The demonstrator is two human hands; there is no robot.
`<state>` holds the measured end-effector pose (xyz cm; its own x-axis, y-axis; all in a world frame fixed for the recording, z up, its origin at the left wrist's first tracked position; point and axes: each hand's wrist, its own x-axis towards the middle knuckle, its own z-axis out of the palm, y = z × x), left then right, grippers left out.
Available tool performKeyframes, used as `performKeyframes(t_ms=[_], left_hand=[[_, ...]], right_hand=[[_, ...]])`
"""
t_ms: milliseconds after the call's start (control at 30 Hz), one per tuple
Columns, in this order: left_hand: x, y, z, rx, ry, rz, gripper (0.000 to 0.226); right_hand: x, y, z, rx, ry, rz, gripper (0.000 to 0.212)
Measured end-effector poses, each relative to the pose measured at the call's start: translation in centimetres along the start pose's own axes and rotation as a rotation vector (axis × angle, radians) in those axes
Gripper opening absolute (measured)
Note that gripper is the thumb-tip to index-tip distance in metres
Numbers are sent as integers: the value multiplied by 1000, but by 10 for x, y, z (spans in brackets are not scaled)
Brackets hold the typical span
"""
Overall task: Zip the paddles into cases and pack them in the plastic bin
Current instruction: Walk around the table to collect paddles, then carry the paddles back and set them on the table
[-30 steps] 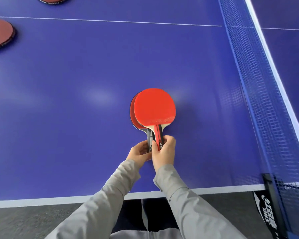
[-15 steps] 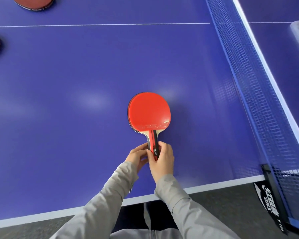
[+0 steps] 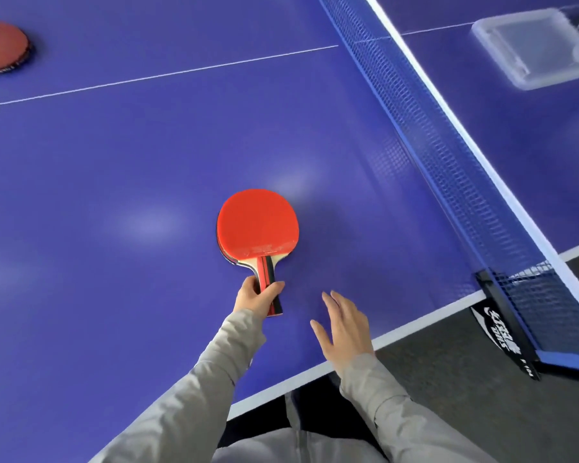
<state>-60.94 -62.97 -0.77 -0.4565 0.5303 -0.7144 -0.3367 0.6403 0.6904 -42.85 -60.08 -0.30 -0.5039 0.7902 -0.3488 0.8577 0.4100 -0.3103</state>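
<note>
1. Firmly curled, the left hand (image 3: 259, 297) grips the red-and-black handles of two stacked table-tennis paddles (image 3: 258, 225), with the fingers wrapped round them and the handle butts sticking out below the fist.
2. From that fist the blades point to 12 o'clock. The top paddle shows its bright red rubber face up. The lower one shows only as a dark sliver along the top blade's edge at 7 o'clock. Whether the blades touch the surface or sit just above it cannot be told.
3. At 4 o'clock from the grip, near but apart, the right hand (image 3: 345, 325) is spread with straight fingers and holds nothing. It sits over the near edge of the playing surface.
4. Grey sleeves (image 3: 194, 396) cover both forearms.
5. Under all this lies the blue table-tennis table (image 3: 131, 155), with a thin white line crossing it at 11 o'clock and a white border along the near edge.
6. A blue net (image 3: 432, 145) runs from 1 o'clock down to 4 o'clock. It ends in a black clamp (image 3: 505, 332) with a white logo.
7. Beyond the net, at 2 o'clock and well apart from the paddles, stands the clear plastic bin (image 3: 532, 48). What lies by its far right rim is too blurred to name.
8. At 10 o'clock, cut by the view's left edge, a dark red disc (image 3: 0, 48) with a black rim lies flat; paddle or case, I cannot tell.
</note>
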Motion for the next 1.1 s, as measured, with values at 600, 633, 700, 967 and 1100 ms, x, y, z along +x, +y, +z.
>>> performKeyframes(t_ms=[600,633,700,967,1100], left_hand=[[-129,-18,54,384,-319,227,43],[-143,-25,64,408,-336,243,42],[-170,-44,86,468,-368,300,32],[-282,-121,185,561,-549,360,31],[-316,-142,221,668,-655,374,32]], right_hand=[[-222,133,70,64,-337,637,62],[-235,141,74,99,-343,655,62],[-264,156,82,166,-344,681,62],[-392,221,114,370,-391,805,61],[-441,242,127,421,-378,881,61]])
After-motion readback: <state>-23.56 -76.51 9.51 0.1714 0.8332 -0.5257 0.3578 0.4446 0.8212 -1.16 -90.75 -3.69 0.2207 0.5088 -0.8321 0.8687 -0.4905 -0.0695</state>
